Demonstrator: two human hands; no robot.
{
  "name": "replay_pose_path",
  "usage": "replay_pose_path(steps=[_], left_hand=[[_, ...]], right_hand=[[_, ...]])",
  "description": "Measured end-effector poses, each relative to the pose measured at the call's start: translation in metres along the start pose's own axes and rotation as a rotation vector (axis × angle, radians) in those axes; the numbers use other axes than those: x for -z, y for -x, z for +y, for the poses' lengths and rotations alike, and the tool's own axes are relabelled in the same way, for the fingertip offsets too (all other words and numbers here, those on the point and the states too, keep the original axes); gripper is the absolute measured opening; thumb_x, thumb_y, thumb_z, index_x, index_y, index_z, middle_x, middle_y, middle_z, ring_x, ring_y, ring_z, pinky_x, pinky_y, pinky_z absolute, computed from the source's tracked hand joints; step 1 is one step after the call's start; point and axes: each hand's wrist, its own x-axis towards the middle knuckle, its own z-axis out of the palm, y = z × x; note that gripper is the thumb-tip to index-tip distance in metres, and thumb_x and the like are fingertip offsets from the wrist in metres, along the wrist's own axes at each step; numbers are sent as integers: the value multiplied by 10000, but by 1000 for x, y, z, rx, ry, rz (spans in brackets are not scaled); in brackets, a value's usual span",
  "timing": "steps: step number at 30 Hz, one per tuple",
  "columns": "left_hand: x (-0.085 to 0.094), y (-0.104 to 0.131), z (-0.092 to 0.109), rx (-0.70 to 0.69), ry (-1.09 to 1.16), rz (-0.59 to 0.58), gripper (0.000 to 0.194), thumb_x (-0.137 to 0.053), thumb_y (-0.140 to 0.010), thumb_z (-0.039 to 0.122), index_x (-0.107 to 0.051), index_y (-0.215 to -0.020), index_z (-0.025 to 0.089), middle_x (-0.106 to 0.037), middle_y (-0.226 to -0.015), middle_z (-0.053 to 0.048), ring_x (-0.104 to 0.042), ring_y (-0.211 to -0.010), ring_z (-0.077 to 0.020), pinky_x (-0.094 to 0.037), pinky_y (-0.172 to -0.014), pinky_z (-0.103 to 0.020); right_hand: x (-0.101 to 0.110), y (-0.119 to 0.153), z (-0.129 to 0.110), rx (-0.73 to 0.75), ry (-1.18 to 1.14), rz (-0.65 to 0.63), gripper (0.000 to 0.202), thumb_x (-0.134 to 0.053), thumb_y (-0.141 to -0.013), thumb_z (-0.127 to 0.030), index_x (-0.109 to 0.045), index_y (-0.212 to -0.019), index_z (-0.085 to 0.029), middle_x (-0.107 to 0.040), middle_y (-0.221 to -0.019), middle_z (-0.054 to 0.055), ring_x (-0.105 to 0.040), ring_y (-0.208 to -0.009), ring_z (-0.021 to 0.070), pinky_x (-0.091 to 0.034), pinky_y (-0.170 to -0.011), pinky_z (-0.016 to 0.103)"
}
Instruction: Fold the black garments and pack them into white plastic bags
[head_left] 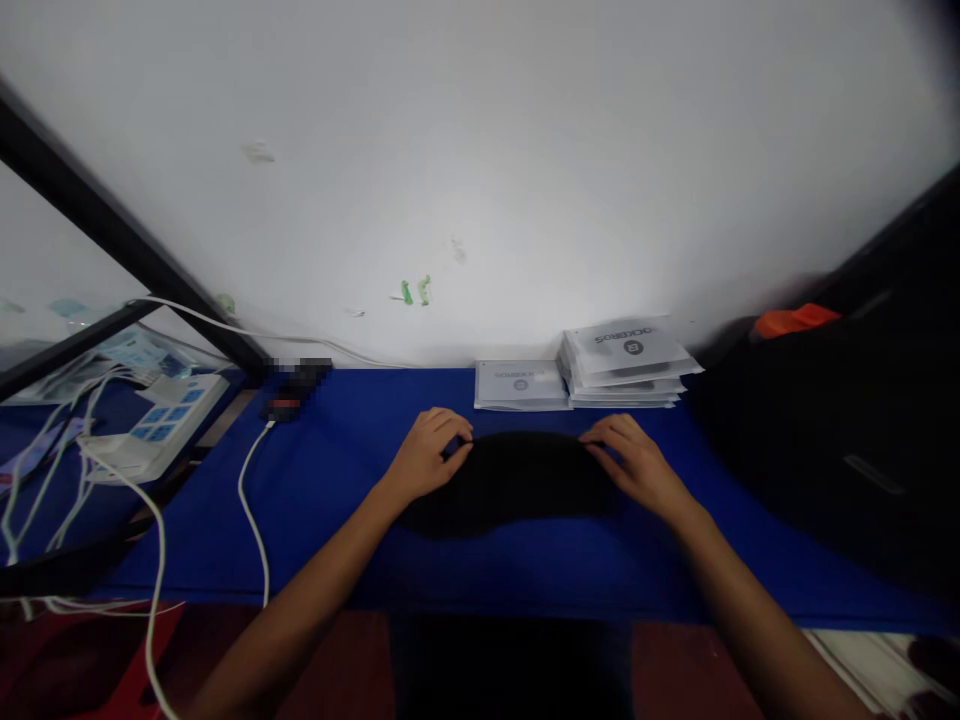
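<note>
A piece of soft black cloth is spread across the blue table in front of me; its dark surface hides what kind of item it is. My left hand pinches its upper left edge between thumb and fingers. At the upper right edge, my right hand has a similar pinch grip. Just beyond the cloth lies a flat printed packet, with a stack of similar packets to its right, near my right hand.
A large black bag or fabric heap fills the right side, with an orange piece on top. A white power strip and cables stand at left. A white cable runs to a dark device. The white wall rises behind.
</note>
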Motion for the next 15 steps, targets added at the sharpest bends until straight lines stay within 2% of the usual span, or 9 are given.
replay_pose_path(steps=[1,3,5,6,8,10,11,13,15], left_hand=[[5,8,7,-37,30,-37,65,-549,-907,221,-610,-926,211,-686,-1022,-55,-605,-1028,-219,-429,-957,-408],[11,27,17,-111,95,-233,75,-554,-904,236,-629,-902,229,-686,-925,-30,-627,-941,-198,-442,-938,-381],[11,43,16,-109,136,-298,92,-553,-917,259,-641,-900,237,-684,-887,-19,-633,-905,-185,-450,-935,-365],[10,50,11,-59,128,-252,105,-543,-930,271,-641,-916,238,-682,-896,-21,-631,-907,-186,-457,-928,-364],[6,58,-8,109,42,-68,140,-524,-944,300,-632,-1003,234,-670,-962,-41,-615,-942,-208,-468,-916,-387],[3,61,-31,291,-100,90,262,-565,-912,351,-606,-1133,216,-637,-1065,-81,-577,-1023,-261,-462,-936,-449],[1,60,-42,361,-161,120,340,-612,-873,382,-601,-1162,205,-616,-1104,-99,-551,-1062,-291,-452,-948,-484],[-2,58,-59,455,-216,95,407,-704,-777,406,-630,-1119,197,-597,-1121,-110,-520,-1090,-331,-437,-952,-534],[-3,54,-67,486,-173,44,294,-721,-733,335,-653,-986,200,-609,-1087,-95,-530,-1060,-323,-433,-942,-546]], right_hand=[[4,9,-5,15,-22,-14,142,-538,-952,-243,-658,-1028,-234,-653,-1018,91,-612,-976,249,-536,-841,439],[8,28,-14,15,-45,-83,106,-574,-936,-261,-678,-953,-247,-654,-1078,90,-613,-1032,260,-533,-870,459],[5,45,-20,-3,-55,-142,109,-588,-931,-270,-692,-905,-252,-659,-1106,85,-617,-1060,265,-531,-893,477],[3,51,-22,-19,-59,-154,113,-590,-931,-276,-696,-900,-253,-664,-1107,83,-621,-1063,266,-533,-897,482],[-2,57,-23,-53,-70,-136,116,-591,-936,-294,-696,-909,-254,-675,-1093,82,-631,-1051,269,-540,-888,486],[-7,56,-23,-74,-76,-85,114,-586,-942,-307,-686,-933,-253,-682,-1077,85,-637,-1034,271,-547,-871,485],[-9,53,-23,-75,-75,-60,111,-584,-945,-308,-679,-948,-251,-684,-1072,86,-639,-1028,270,-548,-866,483],[-13,45,-23,-61,-65,-31,106,-582,-950,-302,-664,-984,-245,-685,-1069,87,-637,-1025,266,-542,-868,479],[-16,37,-23,-39,-48,-43,110,-581,-953,-295,-654,-1013,-238,-684,-1067,86,-636,-1024,260,-535,-877,474]])
